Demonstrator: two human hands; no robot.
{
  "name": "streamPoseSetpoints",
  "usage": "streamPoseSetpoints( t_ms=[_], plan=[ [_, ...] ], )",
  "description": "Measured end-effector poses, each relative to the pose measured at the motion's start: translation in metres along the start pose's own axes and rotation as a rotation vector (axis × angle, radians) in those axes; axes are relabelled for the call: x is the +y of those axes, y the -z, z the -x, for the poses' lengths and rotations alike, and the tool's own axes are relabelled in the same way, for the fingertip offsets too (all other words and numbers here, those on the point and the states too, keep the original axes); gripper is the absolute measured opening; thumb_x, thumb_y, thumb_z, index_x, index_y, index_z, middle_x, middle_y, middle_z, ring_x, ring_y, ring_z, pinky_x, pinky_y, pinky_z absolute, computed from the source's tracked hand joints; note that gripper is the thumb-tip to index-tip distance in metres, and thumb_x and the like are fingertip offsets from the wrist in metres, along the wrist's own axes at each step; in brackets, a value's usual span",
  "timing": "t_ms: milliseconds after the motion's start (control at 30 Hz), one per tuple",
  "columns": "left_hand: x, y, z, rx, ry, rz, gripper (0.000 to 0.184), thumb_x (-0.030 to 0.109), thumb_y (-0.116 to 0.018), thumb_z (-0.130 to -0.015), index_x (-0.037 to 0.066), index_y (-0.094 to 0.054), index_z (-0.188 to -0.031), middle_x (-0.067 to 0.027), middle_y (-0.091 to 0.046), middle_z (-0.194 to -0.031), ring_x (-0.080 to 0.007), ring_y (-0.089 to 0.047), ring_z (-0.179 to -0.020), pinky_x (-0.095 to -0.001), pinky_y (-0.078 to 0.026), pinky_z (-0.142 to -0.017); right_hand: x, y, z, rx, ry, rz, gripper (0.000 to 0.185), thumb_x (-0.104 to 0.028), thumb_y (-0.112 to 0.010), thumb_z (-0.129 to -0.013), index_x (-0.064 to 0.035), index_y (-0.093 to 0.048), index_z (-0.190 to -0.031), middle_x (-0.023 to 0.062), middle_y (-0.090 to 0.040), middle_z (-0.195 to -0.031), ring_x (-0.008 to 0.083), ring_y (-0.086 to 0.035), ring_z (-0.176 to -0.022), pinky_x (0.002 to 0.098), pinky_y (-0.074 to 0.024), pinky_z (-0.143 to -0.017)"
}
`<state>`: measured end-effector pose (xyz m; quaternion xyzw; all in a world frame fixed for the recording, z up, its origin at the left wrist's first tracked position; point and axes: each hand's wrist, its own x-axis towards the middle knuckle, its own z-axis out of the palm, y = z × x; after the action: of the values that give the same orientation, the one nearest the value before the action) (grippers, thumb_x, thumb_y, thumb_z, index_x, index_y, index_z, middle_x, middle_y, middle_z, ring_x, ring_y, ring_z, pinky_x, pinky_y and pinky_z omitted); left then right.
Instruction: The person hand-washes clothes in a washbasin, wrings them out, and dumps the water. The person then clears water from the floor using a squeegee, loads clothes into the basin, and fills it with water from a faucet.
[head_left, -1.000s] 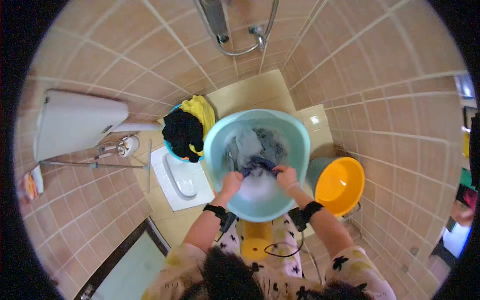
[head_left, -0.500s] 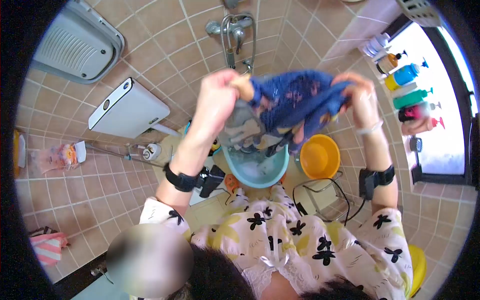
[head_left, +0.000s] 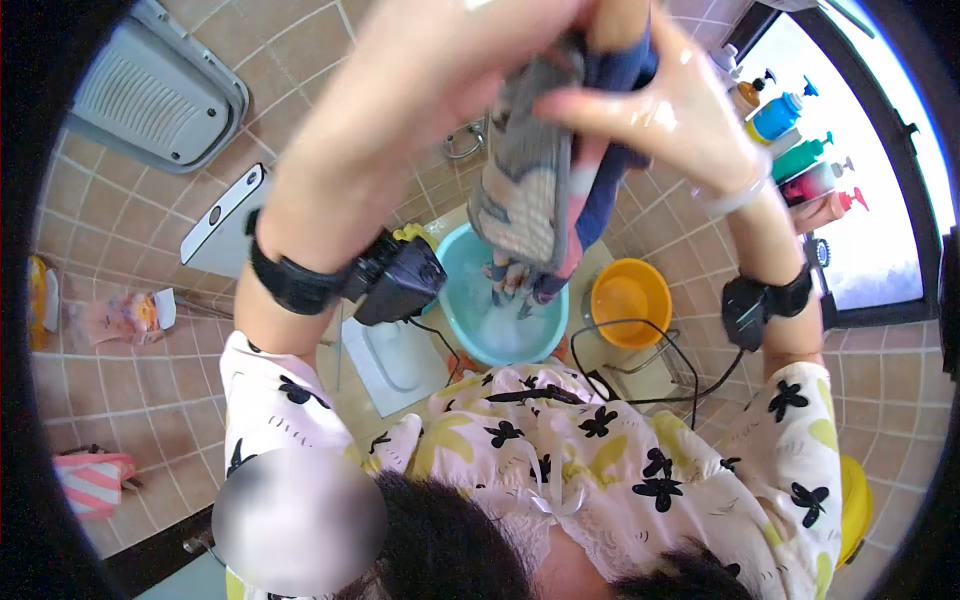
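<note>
Tiled walls (head_left: 150, 400), patterned cloth (head_left: 525, 185) — grey, navy

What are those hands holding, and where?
A blue and grey patterned cloth, near its top, in the right hand. The left hand is partly out of view; its hold can't be told.

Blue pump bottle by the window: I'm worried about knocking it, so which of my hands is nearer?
Right. In the head view, the right hand is left of the blue pump bottle; the left hand is farther left, at the top edge.
</note>
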<state>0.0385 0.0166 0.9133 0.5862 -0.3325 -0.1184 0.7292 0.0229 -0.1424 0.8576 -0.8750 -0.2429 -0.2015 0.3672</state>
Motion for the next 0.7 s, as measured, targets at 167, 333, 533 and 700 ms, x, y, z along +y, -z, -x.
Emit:
streamPoseSetpoints(
  t_ms=[167, 333, 533, 700],
  plan=[
    [-0.104, 0.009, 0.014, 0.092, 0.127, -0.365, 0.011, -0.002, -0.048, -0.061, 0.001, -0.058, -0.066, -0.0034, -0.056, -0.062, -0.0088, -0.050, -0.061, -0.0253, -0.041, -0.055, 0.048, -0.058, 0.045, -0.130, -0.325, -0.172, 0.043, -0.023, -0.069, -0.061, -0.0039, -0.055, -0.098, 0.0130, -0.062, -0.074, 0.0208, -0.063, -0.070, 0.0315, -0.0486, -0.065],
    [-0.157, 0.027, 0.030, 0.031, 0.258, -0.385, 0.010, 0.001, -0.056, -0.066, 0.001, -0.060, -0.075, -0.0070, -0.058, -0.070, -0.0132, -0.054, -0.067, -0.0299, -0.046, -0.057, 0.094, -0.107, 0.076, -0.037, -0.287, -0.224, 0.028, -0.006, -0.067, -0.061, -0.0017, -0.059, -0.088, 0.0089, -0.063, -0.074, 0.0145, -0.060, -0.068, 0.0262, -0.0468, -0.064],
    [-0.187, 0.142, 0.136, 0.562, 0.497, 0.369, 0.040, 0.036, -0.059, -0.079, 0.005, -0.052, -0.103, -0.0048, -0.053, -0.094, -0.0194, -0.055, -0.088, -0.0425, -0.046, -0.080, 0.076, -0.141, 0.077, -0.102, -0.345, -0.315, 0.019, 0.003, -0.062, -0.063, 0.0022, -0.059, -0.082, 0.0067, -0.059, -0.071, 0.0119, -0.054, -0.065, 0.0238, -0.0441, -0.063],
    [-0.437, 0.141, 0.331, 0.581, 0.779, 1.115, 0.074, 0.068, -0.035, -0.076, 0.011, -0.038, -0.123, -0.0132, -0.047, -0.112, -0.0281, -0.047, -0.096, -0.0400, -0.041, -0.078, 0.051, -0.142, 0.059, -0.029, -0.345, -0.288, 0.026, 0.005, -0.065, -0.059, 0.0037, -0.057, -0.084, 0.0074, -0.056, -0.081, 0.0142, -0.053, -0.074, 0.0245, -0.0433, -0.068]
  ],
)
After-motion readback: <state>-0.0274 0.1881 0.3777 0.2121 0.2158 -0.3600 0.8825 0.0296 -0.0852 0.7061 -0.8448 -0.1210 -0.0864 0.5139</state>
